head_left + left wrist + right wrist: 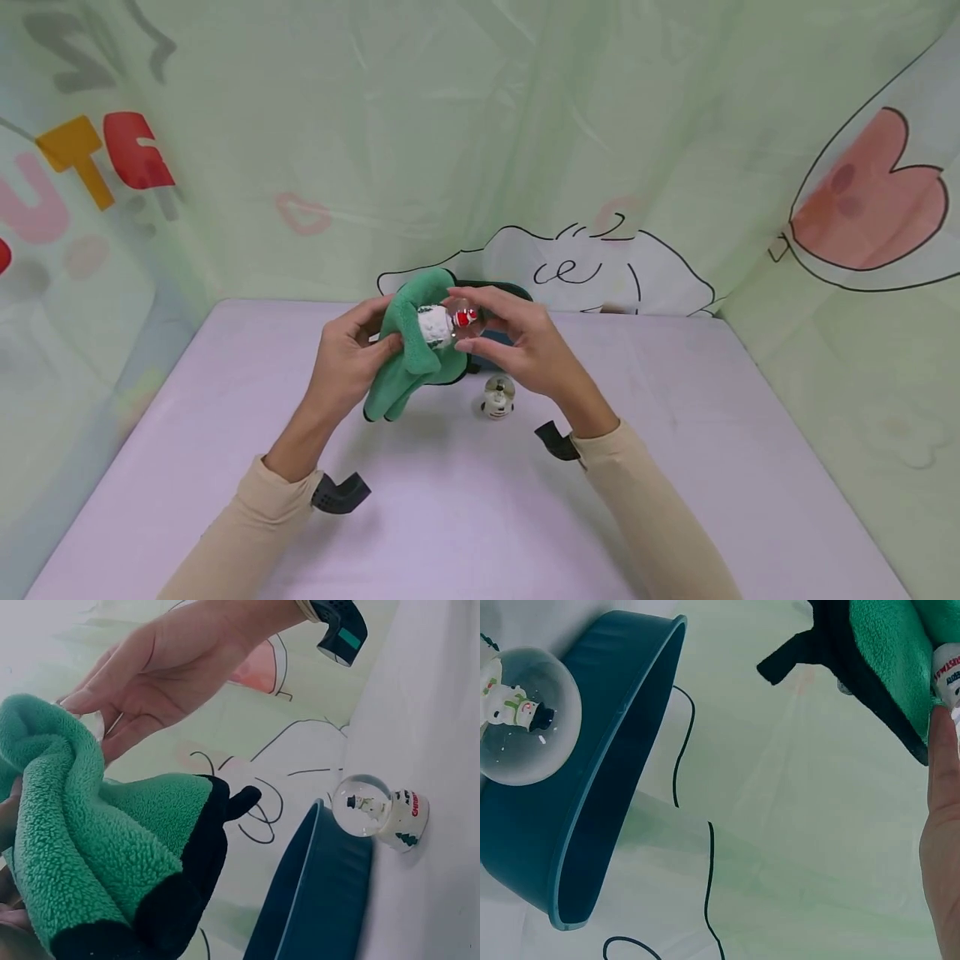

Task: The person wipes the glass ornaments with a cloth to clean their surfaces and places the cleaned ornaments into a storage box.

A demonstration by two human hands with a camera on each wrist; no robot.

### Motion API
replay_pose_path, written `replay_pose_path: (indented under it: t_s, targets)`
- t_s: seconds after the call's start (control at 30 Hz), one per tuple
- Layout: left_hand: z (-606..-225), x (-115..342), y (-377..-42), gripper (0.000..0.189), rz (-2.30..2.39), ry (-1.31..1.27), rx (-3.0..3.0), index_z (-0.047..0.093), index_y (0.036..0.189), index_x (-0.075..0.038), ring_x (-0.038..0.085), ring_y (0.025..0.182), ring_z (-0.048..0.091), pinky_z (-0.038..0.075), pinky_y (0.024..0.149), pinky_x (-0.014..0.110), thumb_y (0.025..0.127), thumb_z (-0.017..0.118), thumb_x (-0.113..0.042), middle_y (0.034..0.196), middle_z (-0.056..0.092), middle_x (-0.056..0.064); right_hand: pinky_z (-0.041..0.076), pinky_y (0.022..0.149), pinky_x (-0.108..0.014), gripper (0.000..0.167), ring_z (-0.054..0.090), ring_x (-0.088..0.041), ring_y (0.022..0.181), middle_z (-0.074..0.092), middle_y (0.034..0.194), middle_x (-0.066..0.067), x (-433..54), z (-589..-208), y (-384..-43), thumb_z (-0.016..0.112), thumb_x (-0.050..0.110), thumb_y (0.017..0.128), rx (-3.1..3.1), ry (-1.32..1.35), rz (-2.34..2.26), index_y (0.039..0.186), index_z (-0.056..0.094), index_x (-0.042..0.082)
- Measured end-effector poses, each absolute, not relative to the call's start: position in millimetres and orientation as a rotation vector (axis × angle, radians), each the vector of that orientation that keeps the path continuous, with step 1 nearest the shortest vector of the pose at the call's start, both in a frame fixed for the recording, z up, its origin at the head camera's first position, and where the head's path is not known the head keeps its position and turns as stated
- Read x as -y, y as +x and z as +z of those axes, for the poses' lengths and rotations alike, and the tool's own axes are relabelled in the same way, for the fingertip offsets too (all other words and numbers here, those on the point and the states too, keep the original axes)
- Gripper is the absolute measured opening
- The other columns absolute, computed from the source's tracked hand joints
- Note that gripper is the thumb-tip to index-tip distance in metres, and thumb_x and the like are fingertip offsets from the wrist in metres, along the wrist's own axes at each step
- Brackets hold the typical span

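In the head view my left hand (341, 358) grips a green fleecy cloth (408, 333) with black edging, which wraps round a snow globe (433, 325). That globe lies tilted on its side in the air, its white base against the cloth and a red figure showing in the clear dome. My right hand (528, 342) holds the dome between thumb and fingers. A second snow globe (498, 398) stands upright on the table below; a snowman (514, 710) shows inside it in the right wrist view. Most of my left fingers are hidden behind the cloth.
A blue plastic basin (577, 787) sits behind the standing globe, mostly covered by the hands and cloth in the head view. The pale table (465, 517) ends at a printed green curtain (450, 150) at the back and sides.
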State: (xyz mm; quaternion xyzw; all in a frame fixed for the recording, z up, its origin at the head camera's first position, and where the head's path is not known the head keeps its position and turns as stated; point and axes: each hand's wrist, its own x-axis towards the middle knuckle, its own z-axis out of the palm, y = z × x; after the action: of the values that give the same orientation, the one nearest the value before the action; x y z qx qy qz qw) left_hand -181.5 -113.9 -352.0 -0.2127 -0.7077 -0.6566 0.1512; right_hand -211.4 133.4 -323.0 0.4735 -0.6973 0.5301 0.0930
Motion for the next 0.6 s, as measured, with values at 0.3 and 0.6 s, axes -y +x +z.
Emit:
replay_pose_path:
  t_s: [0.3, 0.6]
  targets:
    - [-351.2, 113.2, -181.7, 0.044, -1.853, -0.589, 2.071, 0.063, 0.132, 0.004, 0.015, 0.106, 0.066, 0.059, 0.084, 0.022, 0.089, 0.072, 0.007, 0.126, 0.066, 0.018, 0.060, 0.087, -0.037, 0.058, 0.062, -0.030, 0.109, 0.063, 0.129, -0.018, -139.8, -324.5, -212.9, 0.073, -0.013, 0.086, 2.138, 1.450, 1.634, 0.140, 0.054, -0.006]
    - [-352.0, 113.9, -182.5, 0.044, -1.889, -0.578, 2.030, 0.063, 0.132, 0.004, 0.015, 0.104, 0.066, 0.059, 0.082, 0.023, 0.089, 0.072, 0.008, 0.123, 0.067, 0.018, 0.060, 0.087, -0.040, 0.056, 0.068, -0.026, 0.103, 0.064, 0.123, -0.023, -142.9, -325.9, -212.0, 0.071, -0.015, 0.086, 2.134, 1.519, 1.683, 0.139, 0.054, -0.008]
